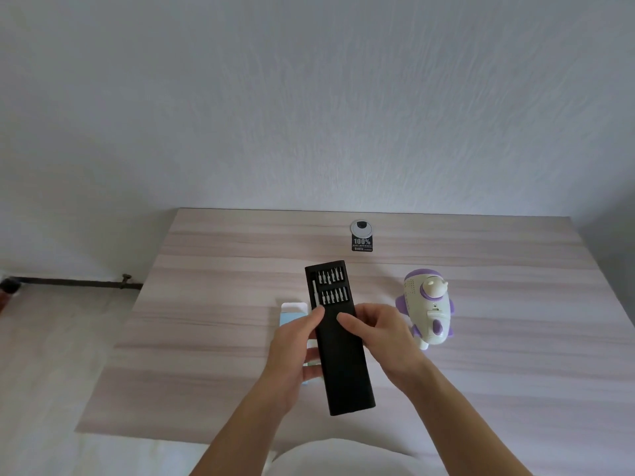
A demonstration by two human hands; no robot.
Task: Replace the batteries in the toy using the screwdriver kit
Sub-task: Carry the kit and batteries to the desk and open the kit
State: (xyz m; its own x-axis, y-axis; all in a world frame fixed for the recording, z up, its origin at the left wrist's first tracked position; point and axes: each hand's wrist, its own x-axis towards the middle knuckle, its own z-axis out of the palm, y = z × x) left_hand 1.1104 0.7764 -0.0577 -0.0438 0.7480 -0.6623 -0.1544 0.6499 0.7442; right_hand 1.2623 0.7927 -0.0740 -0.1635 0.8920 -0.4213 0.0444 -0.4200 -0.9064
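A long black screwdriver kit case [343, 365] is held over the wooden table [206, 338], between both hands. Its inner tray [330, 286] is slid partway out at the far end, showing two rows of bits and a slim silver driver handle. My left hand [292, 352] grips the case's left side, thumb near the tray. My right hand [381, 331] holds the right side, with fingers on top of the sleeve. A white and purple rocket-shaped toy [427, 309] lies on the table to the right, apart from my hands.
A light blue and white box [292, 312] lies on the table, partly hidden behind my left hand. A round cable grommet [360, 228] with a black label sits near the table's far edge by the wall. The table's left edge drops to the floor.
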